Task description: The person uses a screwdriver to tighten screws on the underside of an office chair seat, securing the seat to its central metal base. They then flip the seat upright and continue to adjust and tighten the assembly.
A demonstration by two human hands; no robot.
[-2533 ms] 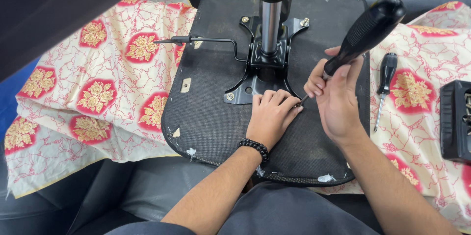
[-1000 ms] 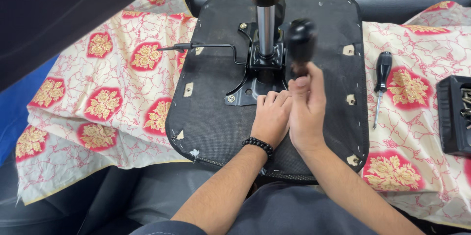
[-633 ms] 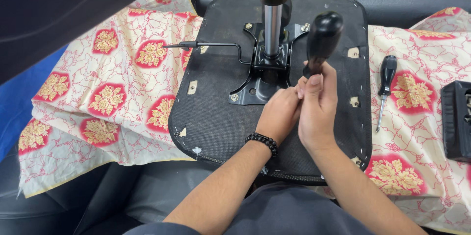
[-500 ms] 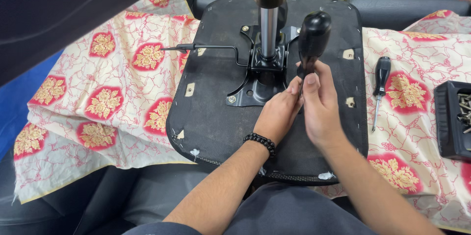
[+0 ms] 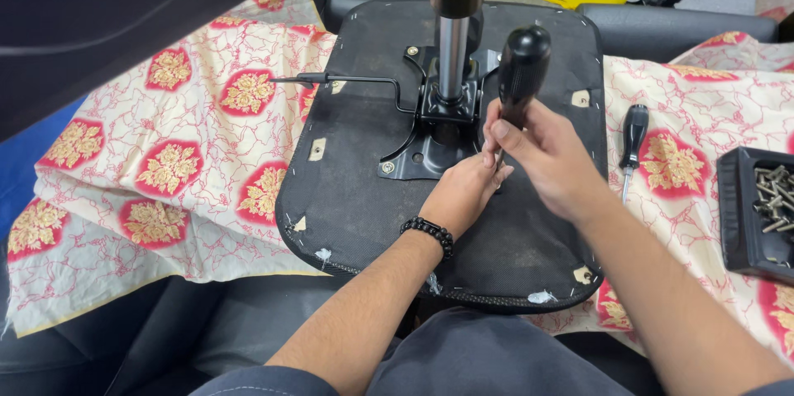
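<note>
An upturned black chair seat (image 5: pixel 356 198) lies on a patterned cloth, with a black metal mounting plate (image 5: pixel 422 152) and a chrome gas-lift column (image 5: pixel 453 40) at its centre. My right hand (image 5: pixel 542 156) grips the lower part of a black-handled screwdriver (image 5: pixel 521 73), held nearly upright over the plate's right corner. My left hand (image 5: pixel 463 193), a black bead bracelet on its wrist, rests on the seat with its fingers around the screwdriver's tip; the tip and any screw are hidden. A thin lever (image 5: pixel 347 79) sticks out to the left of the plate.
A second black-handled screwdriver (image 5: pixel 633 135) lies on the cloth (image 5: pixel 165 164) right of the seat. A black tray of screws (image 5: pixel 757 214) sits at the right edge. Black cushions lie behind and below, and a dark panel fills the upper left.
My right hand has brought the screwdriver from a rightward slant to nearly upright and closer to the column. My left hand stays at the plate's corner.
</note>
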